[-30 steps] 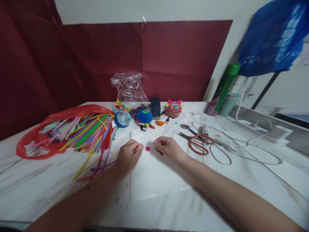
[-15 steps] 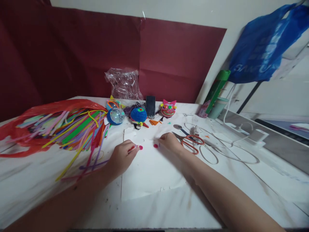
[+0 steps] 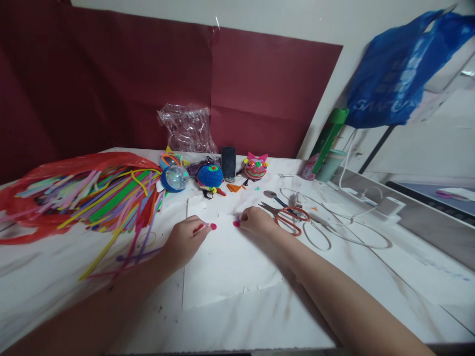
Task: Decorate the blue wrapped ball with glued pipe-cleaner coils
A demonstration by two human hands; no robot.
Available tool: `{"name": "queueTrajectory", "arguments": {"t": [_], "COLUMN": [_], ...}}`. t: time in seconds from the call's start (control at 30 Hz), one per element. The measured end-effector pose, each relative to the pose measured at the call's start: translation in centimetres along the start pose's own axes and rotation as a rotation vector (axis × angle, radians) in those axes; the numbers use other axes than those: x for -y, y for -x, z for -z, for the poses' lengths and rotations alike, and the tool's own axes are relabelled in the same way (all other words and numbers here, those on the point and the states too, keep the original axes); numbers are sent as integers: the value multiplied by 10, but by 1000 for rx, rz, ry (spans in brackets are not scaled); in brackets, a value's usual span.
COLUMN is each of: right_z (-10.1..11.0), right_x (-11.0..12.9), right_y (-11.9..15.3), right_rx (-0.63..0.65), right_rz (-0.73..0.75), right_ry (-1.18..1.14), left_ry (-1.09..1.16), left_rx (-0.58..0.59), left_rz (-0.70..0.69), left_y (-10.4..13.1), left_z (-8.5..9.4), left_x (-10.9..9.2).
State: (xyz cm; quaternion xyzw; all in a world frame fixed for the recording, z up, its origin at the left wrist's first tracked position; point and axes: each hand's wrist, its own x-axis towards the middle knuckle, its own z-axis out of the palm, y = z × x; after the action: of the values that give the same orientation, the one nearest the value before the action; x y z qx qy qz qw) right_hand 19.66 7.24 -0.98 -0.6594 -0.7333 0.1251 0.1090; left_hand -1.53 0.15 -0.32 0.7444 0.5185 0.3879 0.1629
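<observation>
Over a white sheet of paper (image 3: 230,272), my left hand (image 3: 185,241) is closed in a pinch, with a small bright pink round piece (image 3: 213,226) at its fingertips. Something thin and red also shows between those fingers. My right hand (image 3: 256,220) is pinched too, a short way to the right. Another pink round piece (image 3: 236,224) shows at its fingertips, along with a small purple bit. What either piece is made of is too small to tell. Between the two hands there is a narrow gap. Orange-handled scissors (image 3: 293,220) lie just right of my right hand.
Pipe cleaners (image 3: 115,202) spill from a red plastic bag (image 3: 33,173) on the left. Behind stand a clear ball with blue (image 3: 175,179), a blue yarn-like ball (image 3: 210,176), a phone (image 3: 228,163) and a pink decorated ball (image 3: 256,167). A white cable (image 3: 356,230) loops on the right.
The whole view has shifted slightly left. Both hands keep nearly the same place over the paper, and the purple bit at my right fingertips shows more clearly.
</observation>
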Motion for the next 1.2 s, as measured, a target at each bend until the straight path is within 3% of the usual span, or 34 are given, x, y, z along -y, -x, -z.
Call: {"name": "queueTrajectory", "arguments": {"t": [0.17,0.27,0.43,0.53,0.63,0.7,0.93,1.07,1.2], "right_z": [4,5,-6,-11,-13,-12,-2,5,13], "right_x": [4,14,32,33,31,30,30,28,25], "right_y": [6,14,29,31,30,30,27,24,25], "right_rx": [-49,-26,28,57,65,53,-21,-47,-36], "right_rz": [16,114,253,283,287,282,282,268,255], "right_ry": [-2,-102,-292,-386,-438,-455,-491,-532,-591], "left_ry": [156,334,596,346,-168,-373,-606,-631,-515], "left_rx": [61,133,144,184,225,241,395,460,375], "left_rz": [249,421,458,447,311,212,54,13,52], "left_y": [-3,-5,-8,-10,-15,-18,-15,-16,-24], "left_z": [4,4,-2,0,10,16,15,18,33], "left_x": [-3,-1,6,11,15,16,16,21,31]}}
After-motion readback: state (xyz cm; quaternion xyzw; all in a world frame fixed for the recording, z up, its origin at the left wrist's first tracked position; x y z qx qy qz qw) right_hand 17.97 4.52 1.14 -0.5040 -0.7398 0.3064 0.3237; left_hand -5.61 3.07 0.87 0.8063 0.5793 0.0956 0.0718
